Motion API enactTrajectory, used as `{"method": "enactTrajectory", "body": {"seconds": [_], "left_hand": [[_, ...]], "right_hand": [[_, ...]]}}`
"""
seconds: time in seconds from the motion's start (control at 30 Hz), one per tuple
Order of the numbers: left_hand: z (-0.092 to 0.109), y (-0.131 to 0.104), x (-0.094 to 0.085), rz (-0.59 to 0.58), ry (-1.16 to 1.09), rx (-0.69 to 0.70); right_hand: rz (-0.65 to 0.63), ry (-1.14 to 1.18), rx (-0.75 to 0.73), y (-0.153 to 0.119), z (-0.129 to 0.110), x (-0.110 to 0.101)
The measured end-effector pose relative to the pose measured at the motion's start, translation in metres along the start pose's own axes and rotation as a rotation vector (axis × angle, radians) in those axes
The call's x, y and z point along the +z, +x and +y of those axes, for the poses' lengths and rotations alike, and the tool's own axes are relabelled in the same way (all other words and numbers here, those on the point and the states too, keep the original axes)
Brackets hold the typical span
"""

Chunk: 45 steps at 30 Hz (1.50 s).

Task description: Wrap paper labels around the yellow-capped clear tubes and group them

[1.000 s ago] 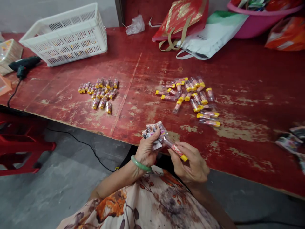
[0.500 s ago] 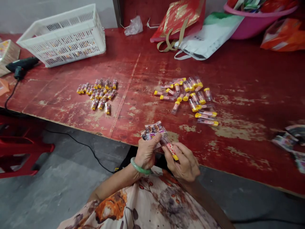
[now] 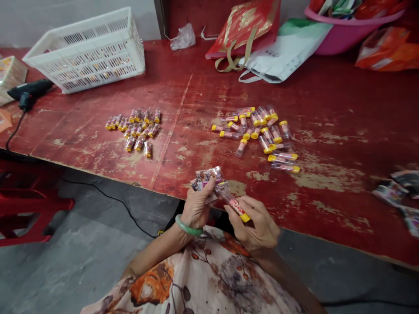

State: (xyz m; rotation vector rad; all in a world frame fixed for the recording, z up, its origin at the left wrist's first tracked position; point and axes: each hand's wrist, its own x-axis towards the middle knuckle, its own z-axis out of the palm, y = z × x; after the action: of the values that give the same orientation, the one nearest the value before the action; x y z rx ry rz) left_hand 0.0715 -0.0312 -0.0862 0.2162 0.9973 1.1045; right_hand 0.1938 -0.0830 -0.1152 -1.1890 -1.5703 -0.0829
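Observation:
My left hand (image 3: 195, 205), with a green bangle on its wrist, is closed on several printed plastic sleeves (image 3: 205, 175), its thumb pressed over them. My right hand (image 3: 262, 224) grips a clear candy tube (image 3: 236, 206) by its yellow-capped end, the cap towards me. Small red and white pieces show inside the tube. Its far end meets the sleeves beside my left thumb; whether it sits inside one I cannot tell. Beyond my hands lies a loose group of yellow-capped tubes (image 3: 267, 134). Further left, tubes in printed sleeves (image 3: 139, 130) lie close together.
A white plastic basket (image 3: 94, 54) stands at the back left, beside a black heat gun (image 3: 31, 89) with a cord. At the back right are a red bag (image 3: 244, 26), a white bag (image 3: 281, 52) and a pink basin (image 3: 350, 32). More printed sleeves (image 3: 393, 192) lie far right.
My right hand has moved slightly right and down with the candy tube. My left hand has shifted a little left with the sleeves, so the two hands are further apart.

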Motion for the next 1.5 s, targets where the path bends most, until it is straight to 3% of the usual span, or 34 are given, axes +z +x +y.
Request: {"method": "enactTrajectory", "body": {"seconds": [0.1,0.33,0.53,0.6,0.7,0.77,0.93,1.03,1.1,1.23,1.5], "left_hand": [[0.001,0.001,-0.001,-0.010,-0.009,-0.024],[0.004,-0.001,0.002,0.046,-0.002,0.025],[-0.003,0.001,0.002,0.029,0.021,0.230],[-0.005,0.002,0.000,0.019,0.055,0.241],[-0.006,0.003,-0.003,0.001,0.090,0.214],[-0.005,0.003,-0.003,-0.007,0.090,0.191],[-0.005,0.001,-0.001,-0.024,0.062,0.117],[-0.005,-0.001,-0.002,-0.049,0.077,0.100],[-0.004,0.000,-0.004,-0.076,0.106,0.072],[0.003,0.003,-0.010,-0.098,0.098,0.012],[0.007,0.003,-0.013,-0.206,0.033,-0.178]], "right_hand": [[-0.041,-0.113,-0.092,-0.005,0.003,-0.003],[-0.069,-0.191,-0.085,-0.005,0.006,-0.004],[-0.066,-0.245,-0.214,0.003,0.000,-0.002],[-0.030,-0.165,-0.153,0.007,-0.003,0.001],[0.038,0.046,0.063,0.010,-0.005,0.007],[0.075,0.097,0.115,0.009,-0.005,0.011],[0.129,-0.072,-0.045,-0.001,0.000,0.022],[0.121,-0.010,-0.003,-0.002,0.002,0.023],[0.071,0.151,0.126,-0.002,0.004,0.020],[-0.202,0.416,0.373,-0.002,0.010,0.008],[-0.237,0.404,0.331,0.003,0.019,0.006]]}}
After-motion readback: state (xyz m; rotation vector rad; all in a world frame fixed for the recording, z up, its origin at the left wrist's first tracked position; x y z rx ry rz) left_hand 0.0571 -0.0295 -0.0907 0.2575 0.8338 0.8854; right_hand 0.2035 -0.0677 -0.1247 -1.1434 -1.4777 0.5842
